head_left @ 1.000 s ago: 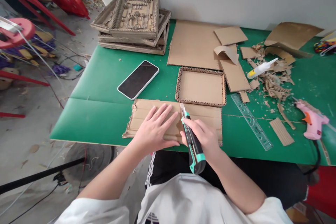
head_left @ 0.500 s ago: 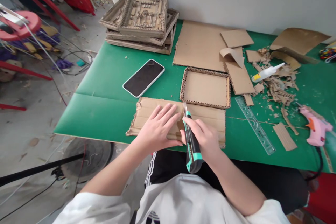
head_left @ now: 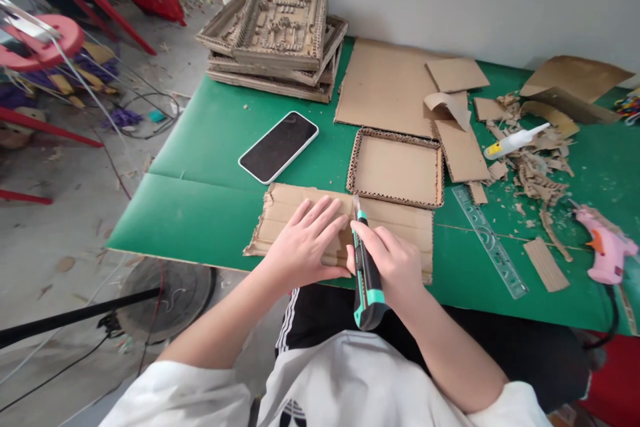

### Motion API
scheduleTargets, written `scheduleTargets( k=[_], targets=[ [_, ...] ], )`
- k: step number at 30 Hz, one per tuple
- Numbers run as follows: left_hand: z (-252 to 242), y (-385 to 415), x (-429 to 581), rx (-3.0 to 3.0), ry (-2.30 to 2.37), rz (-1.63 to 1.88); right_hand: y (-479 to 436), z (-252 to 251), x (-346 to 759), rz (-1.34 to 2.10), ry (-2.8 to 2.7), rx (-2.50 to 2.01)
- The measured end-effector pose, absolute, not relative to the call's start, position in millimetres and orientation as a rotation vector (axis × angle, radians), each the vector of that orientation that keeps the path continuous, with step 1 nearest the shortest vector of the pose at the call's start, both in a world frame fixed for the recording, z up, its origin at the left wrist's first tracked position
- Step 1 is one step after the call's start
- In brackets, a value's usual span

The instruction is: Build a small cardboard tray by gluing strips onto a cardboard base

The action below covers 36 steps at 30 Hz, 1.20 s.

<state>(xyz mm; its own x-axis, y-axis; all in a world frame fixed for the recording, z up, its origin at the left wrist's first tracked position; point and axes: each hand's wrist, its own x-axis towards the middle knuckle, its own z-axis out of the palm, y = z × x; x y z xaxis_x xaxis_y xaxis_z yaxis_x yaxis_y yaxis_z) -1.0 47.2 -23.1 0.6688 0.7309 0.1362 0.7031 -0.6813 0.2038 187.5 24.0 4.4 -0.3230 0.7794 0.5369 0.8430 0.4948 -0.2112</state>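
Note:
My left hand point(head_left: 309, 243) lies flat, fingers spread, on a cardboard strip point(head_left: 400, 230) at the table's near edge. A black and teal utility knife point(head_left: 369, 273) is gripped in my right hand point(head_left: 395, 260). Its blade tip points away from me and meets the strip near its far edge, just right of my left fingers. Directly beyond the strip sits a shallow cardboard tray point(head_left: 397, 167) with corrugated walls. Whether the blade has gone through the cardboard I cannot tell.
On the green table point(head_left: 170, 213) lie a phone point(head_left: 279, 147), a clear ruler point(head_left: 490, 243), a pink glue gun point(head_left: 607, 243), a white glue tube point(head_left: 515, 141) and cardboard scraps point(head_left: 540, 180). Stacked cardboard trays point(head_left: 280, 33) stand at the back left, beside a large cardboard sheet point(head_left: 385, 83).
The view has shifted slightly, so the table's things sit a little further right. Both hands and the knife keep nearly the same place on the cardboard strip.

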Motion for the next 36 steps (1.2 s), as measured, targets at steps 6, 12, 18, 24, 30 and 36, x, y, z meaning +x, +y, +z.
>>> scheduleTargets(
  k=[6,12,18,24,30,36],
  targets=[
    [-24,46,-1,2.743,1.197,0.325,25,5,188,-0.128,-2.143,-1.321],
    [-23,47,0,2.739,1.204,0.312,26,5,187,-0.121,-2.162,-1.309],
    [-23,47,0,2.742,1.198,0.305,29,9,186,-0.113,-2.197,-1.299],
    [-22,47,0,2.745,1.197,0.262,33,14,184,-0.09,-2.235,-1.297],
    [-22,47,0,2.742,1.186,0.312,32,14,183,-0.107,-2.247,-1.29],
    [-21,47,-1,2.726,1.19,0.299,33,12,181,-0.126,-2.257,-1.285]
  ],
)
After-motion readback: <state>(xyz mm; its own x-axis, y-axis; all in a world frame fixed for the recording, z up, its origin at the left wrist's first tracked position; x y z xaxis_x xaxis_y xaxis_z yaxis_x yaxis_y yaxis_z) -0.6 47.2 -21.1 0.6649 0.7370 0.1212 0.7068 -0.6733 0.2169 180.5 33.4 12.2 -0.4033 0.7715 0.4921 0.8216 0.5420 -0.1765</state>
